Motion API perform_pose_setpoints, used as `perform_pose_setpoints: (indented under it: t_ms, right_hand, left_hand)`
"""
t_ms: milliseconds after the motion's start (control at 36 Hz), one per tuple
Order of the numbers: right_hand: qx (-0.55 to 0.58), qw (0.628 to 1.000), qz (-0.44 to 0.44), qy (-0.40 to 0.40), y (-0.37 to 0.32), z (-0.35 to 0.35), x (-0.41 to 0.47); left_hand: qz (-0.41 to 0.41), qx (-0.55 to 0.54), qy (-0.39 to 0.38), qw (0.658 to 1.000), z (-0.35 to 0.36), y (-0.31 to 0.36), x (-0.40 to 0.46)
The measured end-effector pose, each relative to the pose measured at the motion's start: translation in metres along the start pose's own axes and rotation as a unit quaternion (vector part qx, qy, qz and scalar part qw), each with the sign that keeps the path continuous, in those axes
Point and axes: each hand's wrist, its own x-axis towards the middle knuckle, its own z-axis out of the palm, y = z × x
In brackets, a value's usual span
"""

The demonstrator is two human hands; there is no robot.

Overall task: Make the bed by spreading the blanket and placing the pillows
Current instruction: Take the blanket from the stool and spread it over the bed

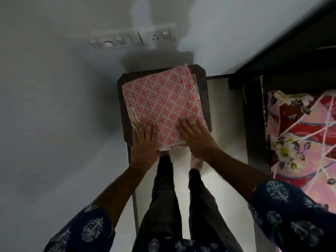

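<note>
Both hands rested flat on the folded blanket, ready to lift it.

The left hand and right hand, each grip spread apart, steadied its near edge on the small dark counter; the bed lay just beside, right.

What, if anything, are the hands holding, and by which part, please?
Nothing is gripped: the left hand and right hand lie flat on the near edge of the folded blanket.

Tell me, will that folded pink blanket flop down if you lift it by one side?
Probably yes: the folded pink blanket is soft cloth in loose layers, so it would likely sag and unfold. It looks light for its bulk. Both flat hands, left hand and right hand, seem to press it easily.
</note>
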Motion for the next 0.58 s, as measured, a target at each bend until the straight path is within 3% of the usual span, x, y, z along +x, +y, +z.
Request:
perform_pose_setpoints:
  t_ms: [250,444,583]
  right_hand:
    - [0.067,0.996,0.032,-0.042,-0.002,-0.020,0.015]
    - [0.176,0.978,0.111,-0.016,0.010,-0.082,0.022]
    - [0.184,0.970,0.152,0.040,0.021,-0.141,0.009]
  left_hand:
    - [0.063,0.020,-0.083,0.994,-0.046,-0.015,0.016]
    - [0.120,-0.130,0.035,0.984,-0.134,-0.010,0.022]
    - [0.073,-0.198,0.051,0.976,-0.179,0.004,0.014]
